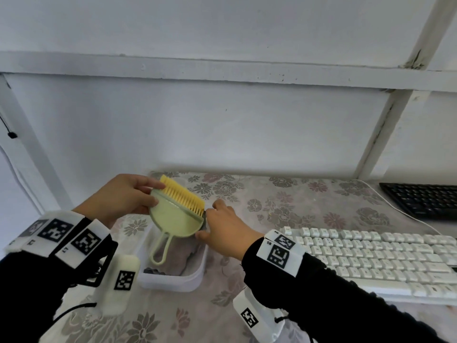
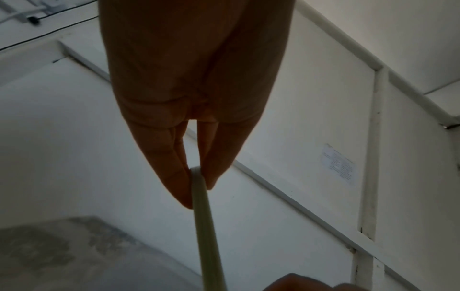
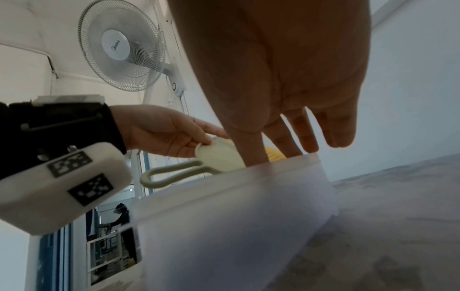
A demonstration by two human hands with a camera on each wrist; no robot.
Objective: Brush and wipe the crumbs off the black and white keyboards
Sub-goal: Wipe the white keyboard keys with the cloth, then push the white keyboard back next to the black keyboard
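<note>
Brush [image 1: 184, 195] and dustpan [image 1: 173, 219] sit pinched in your left hand [image 1: 123, 196]; your right hand [image 1: 222, 231], fingers loosely extended and empty, should grip the brush's three-o'clock end and slide it free.

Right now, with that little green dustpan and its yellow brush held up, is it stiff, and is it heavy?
Probably light: the left hand holds the dustpan up by its rim alone, pinched between thumb and fingers. Likely stiff: its thin edge looks straight in the left wrist view, and the loop handle hangs unbent. The yellow bristles would probably flex when pushed.

Left hand [image 1: 123, 199] pinching, right hand [image 1: 226, 231] reaching, fingers extended.
</note>
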